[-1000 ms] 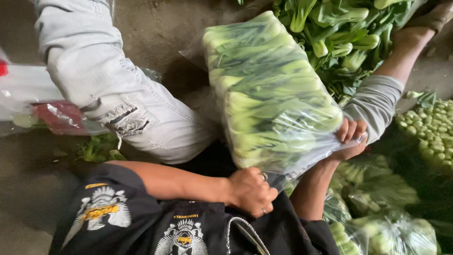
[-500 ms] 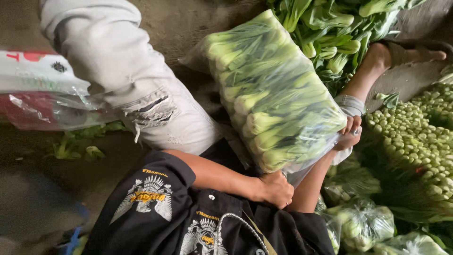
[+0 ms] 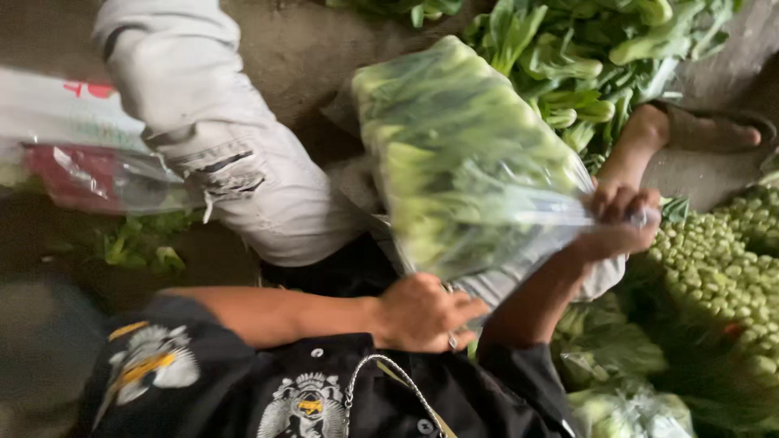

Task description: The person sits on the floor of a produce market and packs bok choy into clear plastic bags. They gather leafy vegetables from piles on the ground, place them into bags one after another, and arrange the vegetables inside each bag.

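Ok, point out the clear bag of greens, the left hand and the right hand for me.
clear bag of greens [image 3: 462,162], head view, on the plastic over the packed leaves.
left hand [image 3: 422,312], head view, on the back of the hand.
right hand [image 3: 621,215], head view, on the knuckles gripping the bag's edge.

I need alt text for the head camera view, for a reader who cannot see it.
Seen from above, a person's two hands grip a clear plastic bag packed with leafy greens: the left hand at its lower end, the right hand gathering its side. Loose greens lie beyond, and a pale trouser leg is on the left.
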Demonstrator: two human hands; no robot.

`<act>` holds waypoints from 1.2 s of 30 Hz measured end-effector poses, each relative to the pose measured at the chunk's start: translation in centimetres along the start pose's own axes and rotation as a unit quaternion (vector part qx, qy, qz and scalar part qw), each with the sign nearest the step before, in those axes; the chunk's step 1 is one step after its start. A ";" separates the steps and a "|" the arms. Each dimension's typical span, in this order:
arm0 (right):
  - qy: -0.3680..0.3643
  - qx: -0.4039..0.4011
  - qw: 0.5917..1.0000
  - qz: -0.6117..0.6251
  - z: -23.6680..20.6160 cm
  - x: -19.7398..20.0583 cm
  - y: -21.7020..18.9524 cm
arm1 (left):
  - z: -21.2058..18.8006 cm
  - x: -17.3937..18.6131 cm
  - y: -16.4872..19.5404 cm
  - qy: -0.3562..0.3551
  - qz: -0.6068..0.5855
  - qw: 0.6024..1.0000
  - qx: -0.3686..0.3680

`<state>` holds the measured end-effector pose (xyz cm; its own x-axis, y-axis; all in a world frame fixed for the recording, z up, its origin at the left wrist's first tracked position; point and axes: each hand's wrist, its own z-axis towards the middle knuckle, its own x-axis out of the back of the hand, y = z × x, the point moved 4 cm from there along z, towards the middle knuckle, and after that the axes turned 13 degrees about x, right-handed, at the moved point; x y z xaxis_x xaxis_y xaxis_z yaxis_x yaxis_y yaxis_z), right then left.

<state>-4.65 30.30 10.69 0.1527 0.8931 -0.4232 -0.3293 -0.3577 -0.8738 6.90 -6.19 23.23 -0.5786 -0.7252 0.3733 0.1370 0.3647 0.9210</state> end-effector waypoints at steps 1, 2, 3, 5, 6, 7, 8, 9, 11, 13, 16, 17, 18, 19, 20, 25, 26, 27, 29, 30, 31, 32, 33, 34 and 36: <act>-0.019 -0.015 1.000 0.011 1.4 -2.1 1.1 | 0.2 2.7 -0.2 0.041 -0.006 0.999 0.019; -0.033 -0.030 0.999 0.027 2.7 -4.5 2.2 | 0.6 5.5 -0.5 0.084 -0.011 0.996 0.037; -0.021 -0.051 0.997 0.062 4.1 -6.9 3.5 | 1.0 8.2 -0.9 0.098 -0.015 0.993 0.071; 0.123 -0.113 0.964 0.209 6.4 -11.3 6.8 | 2.4 12.7 -2.5 0.024 0.049 0.972 0.227; 0.122 -0.100 0.964 0.212 7.7 -13.6 8.0 | 3.0 14.9 -1.9 0.057 0.087 0.976 0.191; 0.118 -0.084 0.965 0.217 9.1 -15.6 9.1 | 3.5 16.7 -1.1 0.092 0.127 0.976 0.151; 0.126 -0.076 0.963 0.227 10.2 -17.1 9.8 | 3.8 17.6 -0.5 0.083 0.203 0.958 0.185; 0.138 -0.072 0.960 0.232 10.9 -18.3 10.4 | 4.1 17.7 0.3 0.070 0.272 0.934 0.222; 0.161 -0.058 0.956 0.237 11.4 -20.3 10.6 | 4.9 17.3 2.7 0.133 0.381 0.886 0.229; 0.184 -0.043 0.953 0.235 11.5 -22.0 10.0 | 6.7 14.8 5.2 0.278 0.450 0.832 0.166; 0.155 -0.003 0.971 0.180 10.8 -23.9 8.0 | 10.3 10.6 4.9 0.411 0.439 0.786 0.142; 0.133 0.003 0.980 0.146 10.5 -24.3 7.2 | 11.1 10.1 3.7 0.419 0.454 0.773 0.147; 0.112 0.006 0.988 0.109 10.0 -24.4 6.4 | 11.6 9.7 2.3 0.425 0.467 0.760 0.155; 0.095 0.009 0.993 0.064 9.6 -24.1 5.6 | 12.0 9.3 0.9 0.427 0.474 0.753 0.162; 0.069 0.043 0.994 0.067 9.3 -23.9 4.6 | 11.9 9.0 -0.2 0.433 0.466 0.758 0.143; 0.066 0.238 0.954 0.168 8.9 -22.3 -1.1 | 10.2 8.5 -1.5 0.446 0.482 0.750 0.082; 0.067 0.283 0.942 0.170 9.0 -22.3 -2.8 | 9.8 8.4 -0.9 0.446 0.467 0.761 0.059; 0.067 0.326 0.927 0.174 9.0 -22.4 -4.7 | 9.5 8.4 -0.3 0.447 0.453 0.770 0.037; -0.046 0.375 0.922 0.081 9.0 -23.7 -9.0 | 8.8 8.6 0.7 0.444 0.434 0.784 0.027; -0.155 0.375 0.914 -0.017 8.8 -24.7 -10.9 | 8.5 8.7 1.0 0.437 0.430 0.789 0.034; -0.262 0.366 0.885 -0.118 8.3 -25.7 -12.0 | 8.1 8.8 1.1 0.429 0.423 0.797 0.039; -0.370 0.348 0.835 -0.212 7.2 -26.3 -12.8 | 7.8 8.9 1.1 0.423 0.418 0.803 0.039; -0.473 0.321 0.764 -0.299 5.8 -26.7 -13.1 | 7.3 9.1 1.0 0.419 0.412 0.808 0.041; -0.569 0.290 0.671 -0.376 4.4 -27.1 -12.6 | 6.9 9.3 0.8 0.419 0.404 0.812 0.044; -0.538 0.357 0.570 -0.509 3.3 -27.4 -11.9 | 6.4 9.6 0.3 0.407 0.404 0.817 0.056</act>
<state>-7.95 10.98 33.45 0.0690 0.3264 0.9427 -0.9341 0.3528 -0.0538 -3.76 -9.30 26.35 0.3978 -0.3527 0.8470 0.1083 0.9348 0.3384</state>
